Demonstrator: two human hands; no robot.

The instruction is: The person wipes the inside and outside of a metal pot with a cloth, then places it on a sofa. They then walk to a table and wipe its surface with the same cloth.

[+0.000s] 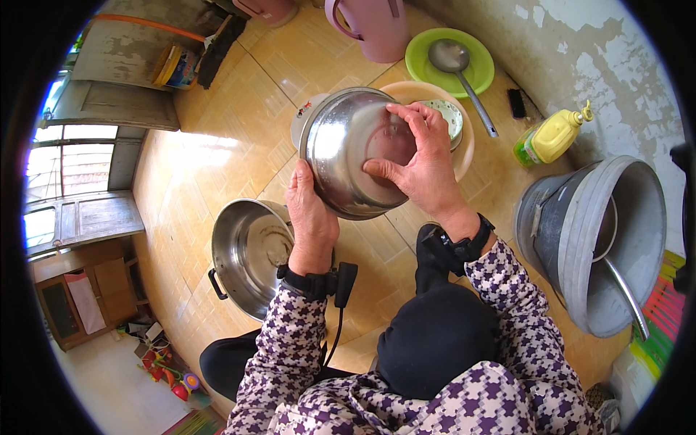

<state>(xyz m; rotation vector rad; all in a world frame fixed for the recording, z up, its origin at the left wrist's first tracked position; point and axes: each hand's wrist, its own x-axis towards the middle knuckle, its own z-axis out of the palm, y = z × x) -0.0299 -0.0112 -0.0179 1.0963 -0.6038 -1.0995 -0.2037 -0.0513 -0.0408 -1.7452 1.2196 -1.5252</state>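
Observation:
A shiny stainless steel bowl (348, 157), its wet outer base turned towards me, is held up in front of me. My left hand (314, 217) grips its rim at the lower left, thumb on the outside. Spread over the base, my right hand (427, 157) touches it with thumb and fingertips. Below and to the left, a large steel pot (250, 255) with black handles stands on the floor with some liquid in the bottom. Behind the bowl is a peach plastic basin (465, 157) holding a patterned dish (450, 117). A white lid or plate edge (304, 117) shows at the bowl's left.
A green basin (418, 65) holds a metal ladle (473, 87). A brush (516, 103), a yellow soap bottle (554, 136) and a grey bucket (587, 244) stand at right. Pink jug (380, 32) and broom (220, 51) are farther back. My knee (437, 342) is below.

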